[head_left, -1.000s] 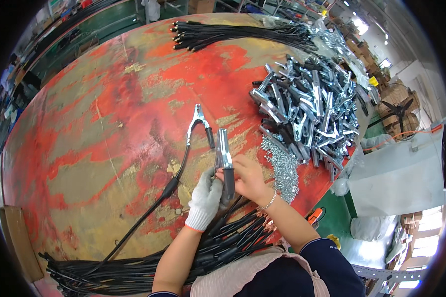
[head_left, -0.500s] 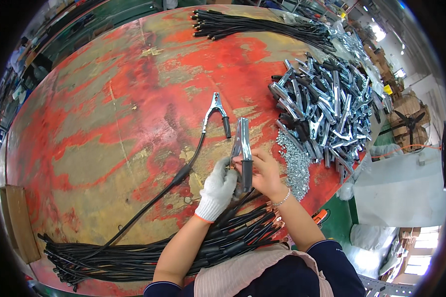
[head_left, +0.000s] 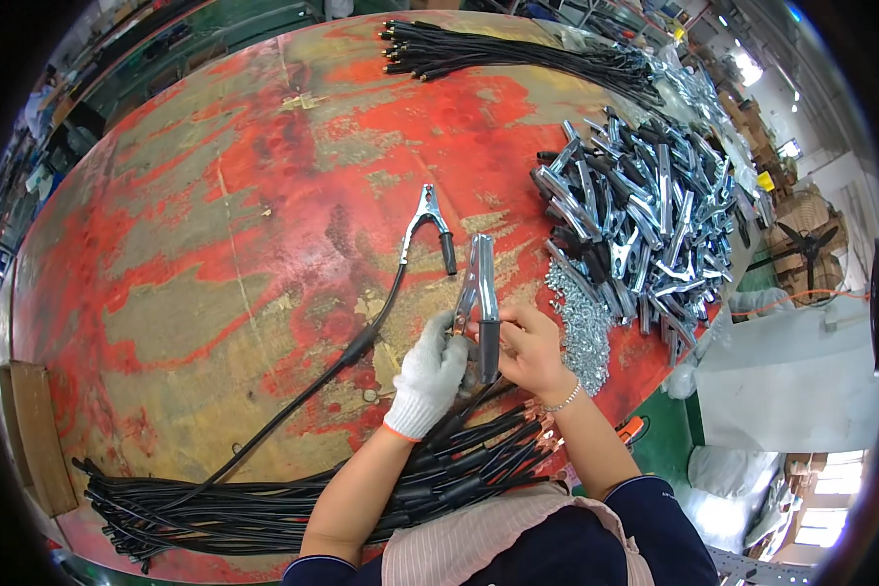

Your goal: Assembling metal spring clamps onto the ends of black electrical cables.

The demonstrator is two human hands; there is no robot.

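Note:
Gloved in white, my left hand (head_left: 430,371) is closed round the lower part of a silver metal spring clamp (head_left: 482,278) with a black handle sleeve. My bare right hand (head_left: 532,350) presses against the clamp's other side with bent fingers; its fingertips are partly hidden behind the black sleeve, so anything small in them does not show. Another clamp (head_left: 423,217), joined to a black cable (head_left: 313,386), lies on the table beyond my hands. That cable runs down toward a bundle of black cables (head_left: 264,508) under my forearms.
A heap of silver clamps (head_left: 645,210) covers the table's right side, with a pile of small screws (head_left: 581,322) beside it. More black cables (head_left: 518,54) lie at the far edge. A cardboard piece (head_left: 44,435) stands at the left edge of the worn red table (head_left: 176,264).
My right hand has shifted slightly to the right and its fingers have curled more. The held clamp has moved only a little; my left hand stays about where it was.

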